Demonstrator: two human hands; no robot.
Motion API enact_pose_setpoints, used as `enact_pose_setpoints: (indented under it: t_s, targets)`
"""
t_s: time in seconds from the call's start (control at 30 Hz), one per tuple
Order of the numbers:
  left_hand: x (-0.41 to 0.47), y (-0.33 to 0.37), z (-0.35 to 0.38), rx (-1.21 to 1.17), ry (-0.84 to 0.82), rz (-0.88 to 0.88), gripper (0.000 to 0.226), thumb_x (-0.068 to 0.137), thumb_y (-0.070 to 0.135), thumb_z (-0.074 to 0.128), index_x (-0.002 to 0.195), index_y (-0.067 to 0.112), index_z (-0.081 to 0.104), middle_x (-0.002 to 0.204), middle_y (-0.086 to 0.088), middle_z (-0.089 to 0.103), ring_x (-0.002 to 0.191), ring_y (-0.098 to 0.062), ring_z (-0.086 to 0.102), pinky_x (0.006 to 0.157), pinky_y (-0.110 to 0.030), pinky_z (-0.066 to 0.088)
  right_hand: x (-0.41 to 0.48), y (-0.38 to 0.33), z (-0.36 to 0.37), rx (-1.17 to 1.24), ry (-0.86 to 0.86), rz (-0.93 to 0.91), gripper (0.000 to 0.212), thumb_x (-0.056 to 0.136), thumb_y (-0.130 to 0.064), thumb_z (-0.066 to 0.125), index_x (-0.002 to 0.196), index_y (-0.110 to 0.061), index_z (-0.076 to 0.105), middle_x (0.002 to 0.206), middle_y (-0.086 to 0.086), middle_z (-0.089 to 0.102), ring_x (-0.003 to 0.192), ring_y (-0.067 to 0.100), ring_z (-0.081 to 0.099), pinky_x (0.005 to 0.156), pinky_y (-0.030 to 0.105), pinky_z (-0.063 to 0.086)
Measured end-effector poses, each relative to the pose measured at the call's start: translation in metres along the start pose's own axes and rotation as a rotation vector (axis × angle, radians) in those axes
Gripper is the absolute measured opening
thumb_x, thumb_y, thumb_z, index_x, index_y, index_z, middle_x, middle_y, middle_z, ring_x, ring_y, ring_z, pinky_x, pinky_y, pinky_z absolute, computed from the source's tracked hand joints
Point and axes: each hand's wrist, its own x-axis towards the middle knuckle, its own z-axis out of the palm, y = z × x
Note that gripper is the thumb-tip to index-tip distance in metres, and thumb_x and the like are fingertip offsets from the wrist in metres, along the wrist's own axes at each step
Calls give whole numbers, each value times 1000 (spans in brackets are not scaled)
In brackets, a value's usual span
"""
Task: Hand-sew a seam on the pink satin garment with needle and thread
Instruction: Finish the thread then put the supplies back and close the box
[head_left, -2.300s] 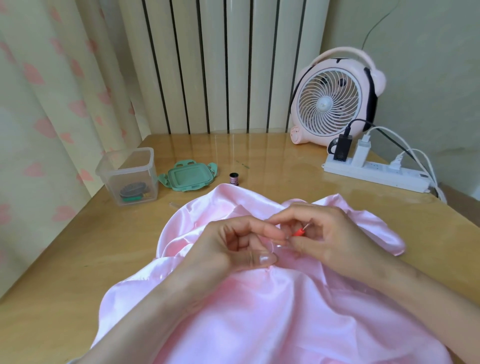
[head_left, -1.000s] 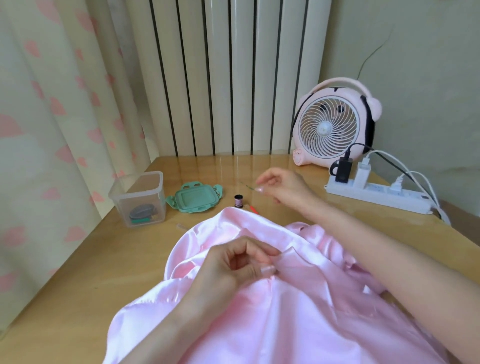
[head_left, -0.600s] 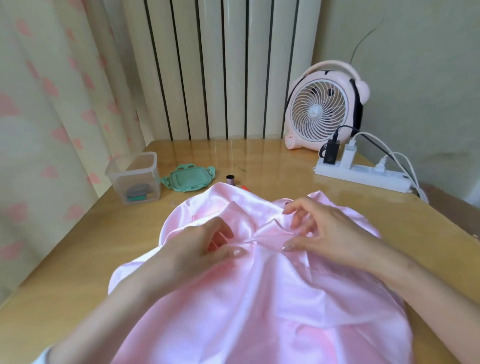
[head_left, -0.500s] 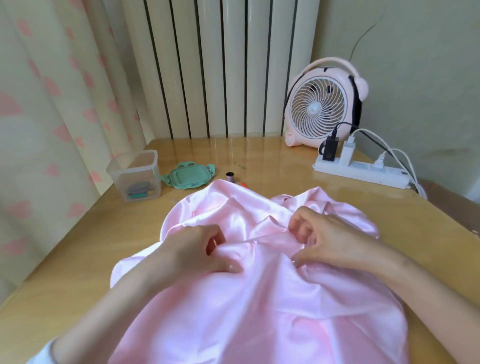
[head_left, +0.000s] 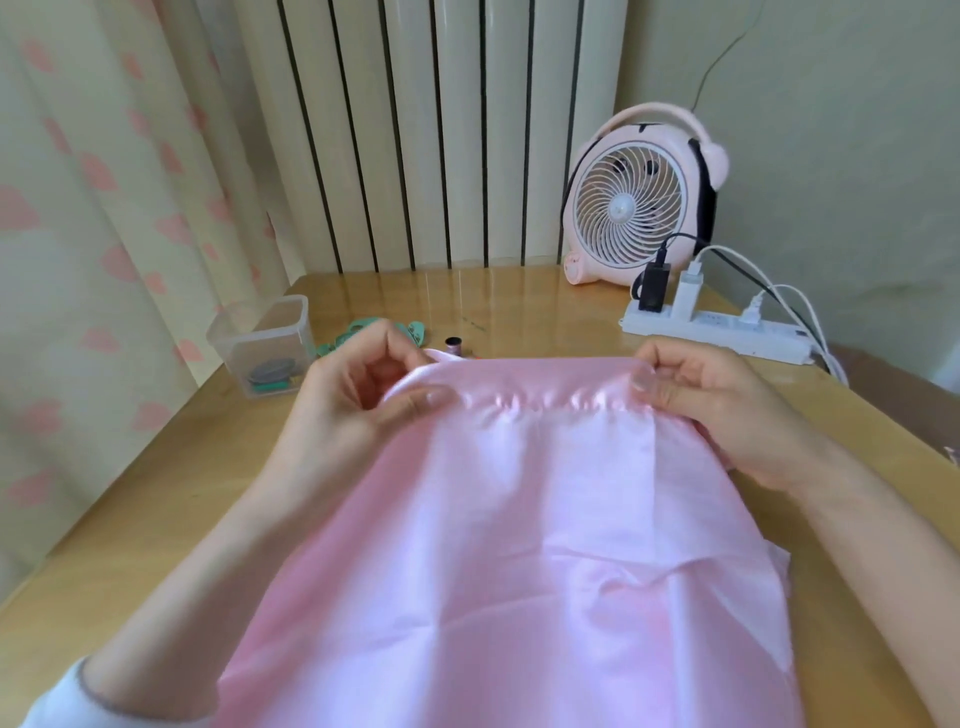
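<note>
grip: left hand (head_left: 358, 415) and right hand (head_left: 727, 410) each pinch the top edge of the pink satin garment (head_left: 519, 545), stretched between them | garment: spread over bench (head_left: 156, 493) | beyond: thread spool (head_left: 453, 344), clear box (head_left: 265, 345)

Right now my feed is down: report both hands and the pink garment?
Left hand pinches top edge of pink satin garment; right hand pinches same edge. Cloth stretched between them, puckered seam along top. Small dark thread spool beyond.
</note>
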Motion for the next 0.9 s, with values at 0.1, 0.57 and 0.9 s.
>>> enact_pose_setpoints:
  t_s: [0.1,0.57,0.9]
  targets:
    - [1,7,2,-85,-88,-228,8,76,19,75,76,18,67,72,-4,68,62,-14,61,55,-23,48,-1,11,2,27,-42,-22,39,67,-53,76,77,-17,64,75,10,62,67,19,51,56,24,39]
    - [-3,-15,0,284,-41,-166,43,68,38,70,57,1,51,58,-6,43,57,-16,37,57,-29,26,-10,5,-2,-147,-102,28,38,66,-25,74,56,1,49,57,-3,38,53,6,36,46,14,27]
    - [0,-19,-2,55,-125,-291,35,73,27,67,59,0,48,60,-8,43,56,-18,38,49,-25,24,-5,12,5,-84,-66,30,47,65,-42,78,62,-1,55,63,2,38,58,12,34,50,21,25]
